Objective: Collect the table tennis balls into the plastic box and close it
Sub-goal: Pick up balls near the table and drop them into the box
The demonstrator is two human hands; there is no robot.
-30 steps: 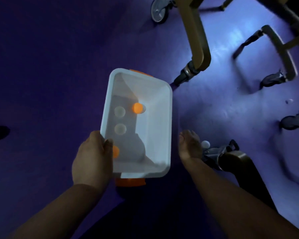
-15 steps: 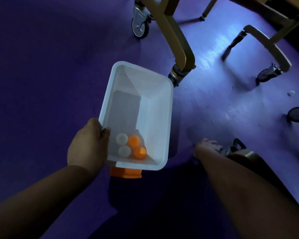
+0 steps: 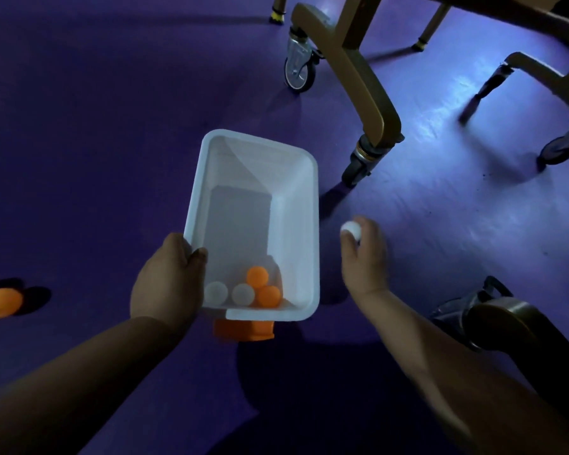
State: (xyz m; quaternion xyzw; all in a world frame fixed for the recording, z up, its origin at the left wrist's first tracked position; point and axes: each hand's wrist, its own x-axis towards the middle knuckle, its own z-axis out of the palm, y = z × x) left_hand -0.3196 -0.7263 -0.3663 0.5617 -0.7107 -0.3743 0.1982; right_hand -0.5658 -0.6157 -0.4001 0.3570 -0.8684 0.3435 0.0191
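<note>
Right hand (image 3: 363,254): fingers curled round a white ball (image 3: 351,228), pinching it just right of the plastic box (image 3: 312,224).
Left hand (image 3: 168,280): thumb hooked over the box's near-left rim; the other fingers are hidden beneath, gripping.
Box: lidless, held above the purple floor (image 3: 96,142) and tipped nearward. Four balls (image 3: 242,294), two white and two orange, are pooled at its near wall.
Loose: orange balls (image 3: 0,302) lie on the floor, far left.
Risk: a hard drop could bounce the ball out over the rim, or it could roll under the caster (image 3: 362,156). A one-handed grip may let the box tip.
</note>
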